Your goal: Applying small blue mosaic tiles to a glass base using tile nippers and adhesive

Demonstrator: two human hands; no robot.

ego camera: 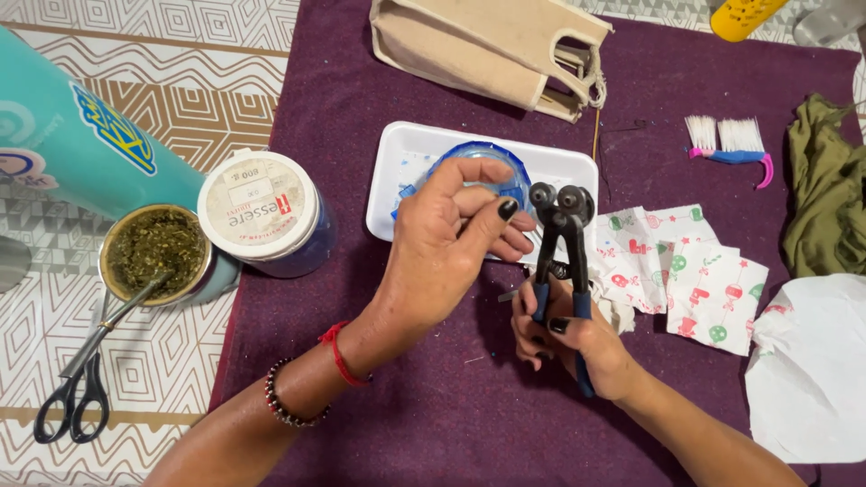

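My left hand (446, 239) pinches a blue glass piece (478, 176) at frame centre, above the white tray (397, 171). My right hand (564, 338) is closed around the wheeled nippers (561, 239), wheels touching the glass edge. Blue chips already lie in the tray; most of the piece looks uncut. At left, a cup (155, 254) holds green herb and a capped jar (262, 212) stands beside it.

blue glass piece (478, 176) half hidden | thermos (72, 135), yellow bottle (744, 13) cropped
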